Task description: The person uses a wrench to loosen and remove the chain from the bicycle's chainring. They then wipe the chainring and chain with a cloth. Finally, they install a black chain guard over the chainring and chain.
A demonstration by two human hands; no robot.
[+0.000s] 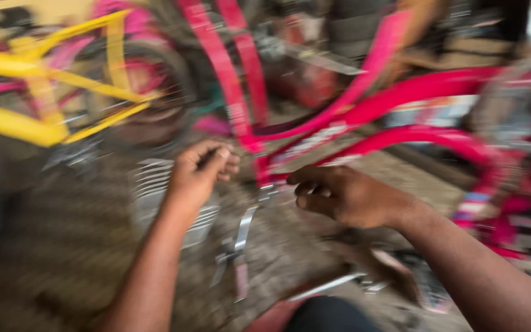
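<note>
The picture is heavily motion-blurred. My left hand point(201, 169) is curled, fingers pinched together near the bottom junction of a pink bicycle frame point(364, 92); whether it holds something small I cannot tell. My right hand point(345, 195) is half-closed just right of that junction, fingertips toward a small metal part point(267, 192) at the frame's base. A silver crank arm point(244, 229) hangs below the junction, between my two hands.
A yellow bicycle frame point(38, 92) with a wheel stands at the left. A white wire basket point(155, 197) lies on the dirt floor under my left forearm. Metal tools point(339, 283) lie on the ground near my knee. Another wheel point(517, 104) is at the right.
</note>
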